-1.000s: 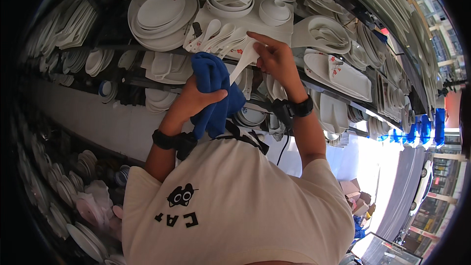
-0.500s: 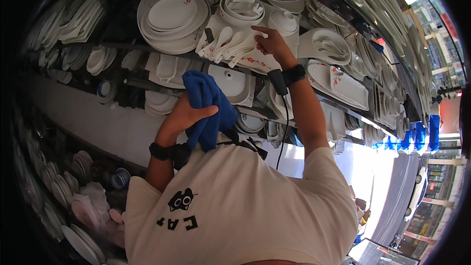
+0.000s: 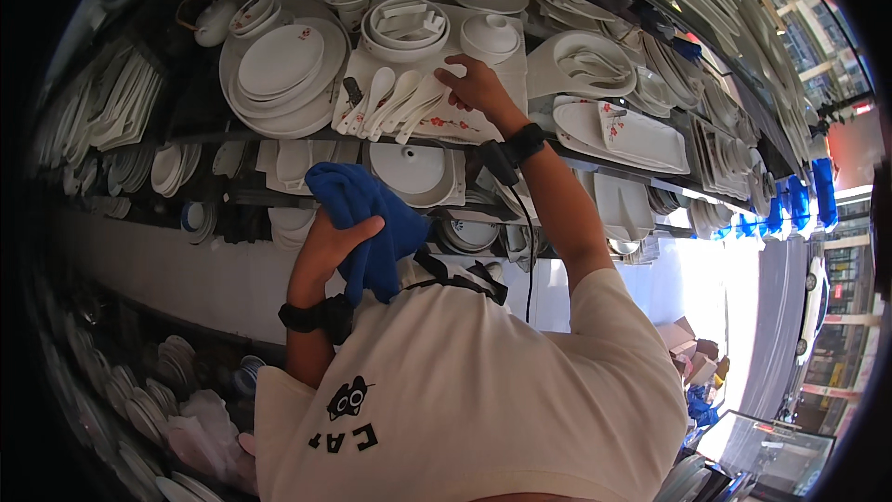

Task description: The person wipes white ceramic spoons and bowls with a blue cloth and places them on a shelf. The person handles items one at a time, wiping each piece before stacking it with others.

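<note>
My left hand (image 3: pixel 327 244) is raised at chest height and clutches a bunched blue cloth (image 3: pixel 364 212). My right hand (image 3: pixel 476 88) reaches up to a shelf, its fingers spread and resting at the right end of a row of white ceramic spoons (image 3: pixel 392 102). The spoons lie on a white rectangular tray with small red flowers (image 3: pixel 469 123). Nothing is gripped in my right hand. Both wrists wear black bands, and a black cable runs down from the right one.
Shelves are packed with white crockery: a stack of oval plates (image 3: pixel 279 70), nested bowls (image 3: pixel 407 23), a lidded bowl (image 3: pixel 491 35), a teapot (image 3: pixel 216 20) and rectangular dishes (image 3: pixel 624 135). More plates fill the lower left (image 3: pixel 139 409). A bright street lies at right.
My right hand held a white spoon in front of the shelf a second ago; it has moved up to the spoon row and now rests there empty. The cloth hand stayed low.
</note>
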{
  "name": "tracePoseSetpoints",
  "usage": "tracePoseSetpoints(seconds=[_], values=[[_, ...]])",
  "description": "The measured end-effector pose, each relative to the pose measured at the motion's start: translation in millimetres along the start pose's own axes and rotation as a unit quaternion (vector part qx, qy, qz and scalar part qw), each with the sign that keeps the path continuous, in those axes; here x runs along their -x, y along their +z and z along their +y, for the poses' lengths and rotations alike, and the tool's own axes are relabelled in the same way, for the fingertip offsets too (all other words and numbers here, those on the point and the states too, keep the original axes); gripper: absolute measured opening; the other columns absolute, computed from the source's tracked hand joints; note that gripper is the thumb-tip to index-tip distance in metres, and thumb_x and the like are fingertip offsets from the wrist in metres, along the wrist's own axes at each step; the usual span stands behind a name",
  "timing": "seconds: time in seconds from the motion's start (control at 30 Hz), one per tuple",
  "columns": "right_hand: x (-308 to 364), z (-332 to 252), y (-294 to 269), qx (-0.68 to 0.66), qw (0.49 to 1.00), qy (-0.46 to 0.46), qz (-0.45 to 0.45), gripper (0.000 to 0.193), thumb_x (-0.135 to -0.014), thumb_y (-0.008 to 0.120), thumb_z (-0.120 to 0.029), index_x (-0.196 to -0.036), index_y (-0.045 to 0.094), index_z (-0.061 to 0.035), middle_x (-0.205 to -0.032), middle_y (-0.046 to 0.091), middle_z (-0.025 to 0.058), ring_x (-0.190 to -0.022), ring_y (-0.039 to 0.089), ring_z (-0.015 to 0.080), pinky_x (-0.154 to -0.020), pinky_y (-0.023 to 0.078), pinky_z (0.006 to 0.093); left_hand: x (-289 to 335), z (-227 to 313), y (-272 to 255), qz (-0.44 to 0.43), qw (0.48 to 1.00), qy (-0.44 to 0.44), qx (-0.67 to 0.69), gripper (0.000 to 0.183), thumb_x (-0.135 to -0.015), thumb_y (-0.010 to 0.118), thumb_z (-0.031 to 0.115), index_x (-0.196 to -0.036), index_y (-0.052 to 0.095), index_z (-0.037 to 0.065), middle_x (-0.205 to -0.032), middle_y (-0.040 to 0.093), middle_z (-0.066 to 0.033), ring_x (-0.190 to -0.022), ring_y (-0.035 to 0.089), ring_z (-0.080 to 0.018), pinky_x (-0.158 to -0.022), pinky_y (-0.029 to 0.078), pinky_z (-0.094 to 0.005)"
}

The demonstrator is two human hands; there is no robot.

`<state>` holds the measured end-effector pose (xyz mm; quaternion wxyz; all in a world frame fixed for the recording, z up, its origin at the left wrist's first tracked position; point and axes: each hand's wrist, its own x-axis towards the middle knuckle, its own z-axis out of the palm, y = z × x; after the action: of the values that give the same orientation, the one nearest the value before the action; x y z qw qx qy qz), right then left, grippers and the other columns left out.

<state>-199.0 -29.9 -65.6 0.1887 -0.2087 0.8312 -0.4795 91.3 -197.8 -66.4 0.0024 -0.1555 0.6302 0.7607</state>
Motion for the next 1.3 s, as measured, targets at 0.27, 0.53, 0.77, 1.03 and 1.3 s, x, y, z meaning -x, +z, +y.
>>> tracePoseSetpoints(seconds=[0.27,0.53,0.77,1.03,1.3], values=[[23.5,25.9,-78.9,0.078,0.994,-0.025,0.078,0.027,-0.084,0.062,-0.021,-0.106,0.067,-0.0063,-0.065,0.068,0.0092,-0.056,0.066,0.0155,-0.057,0.054,0.0283,-18.1,0.7,33.1,-0.029,0.999,-0.027,0.011,0.045,-0.078,0.077,0.015,-0.115,0.056,0.002,-0.104,0.061,-0.0054,-0.098,0.058,-0.0163,-0.089,0.047,-0.0326],[19.9,116.8,-248.3,0.388,0.863,-0.003,0.324,0.026,-0.078,0.062,-0.02,-0.103,0.07,-0.0142,-0.091,0.069,0.0201,-0.088,0.066,0.0383,-0.081,0.052,0.0473,-28.6,-16.3,66.0,-0.026,0.999,-0.041,0.008,0.051,-0.079,0.075,0.016,-0.122,0.051,0.002,-0.11,0.058,-0.0061,-0.104,0.056,-0.0174,-0.091,0.046,-0.0331],[-0.3,160.7,-318.4,0.496,0.822,-0.027,0.278,0.021,-0.081,0.061,-0.019,-0.1,0.067,-0.0119,-0.1,0.065,0.0163,-0.097,0.064,0.035,-0.08,0.053,0.0456,-29.8,-22.7,101.8,-0.012,0.999,-0.039,0.019,0.053,-0.079,0.077,0.017,-0.123,0.051,0.002,-0.111,0.058,-0.0062,-0.104,0.056,-0.0176,-0.092,0.045,-0.0336],[-12.2,191.8,-330.7,0.575,0.779,-0.089,0.233,0.017,-0.083,0.06,-0.019,-0.092,0.067,-0.0057,-0.092,0.064,0.0152,-0.085,0.067,0.0345,-0.072,0.055,0.0439,-30.8,-15.3,132.7,0.003,0.999,-0.038,0.034,0.052,-0.08,0.077,0.017,-0.122,0.052,0.002,-0.108,0.06,-0.0057,-0.101,0.058,-0.0169,-0.091,0.046,-0.0322],[45.9,130.7,-308.0,0.426,0.809,-0.11,0.391,0.015,-0.09,0.055,-0.02,-0.092,0.069,-0.0133,-0.094,0.064,0.0116,-0.082,0.065,0.0343,-0.067,0.053,0.0447,-45.6,-9.5,136.7,0.034,0.994,-0.008,0.105,0.055,-0.082,0.073,0.018,-0.128,0.048,0.001,-0.117,0.057,-0.0073,-0.109,0.054,-0.0179,-0.095,0.043,-0.0337]])
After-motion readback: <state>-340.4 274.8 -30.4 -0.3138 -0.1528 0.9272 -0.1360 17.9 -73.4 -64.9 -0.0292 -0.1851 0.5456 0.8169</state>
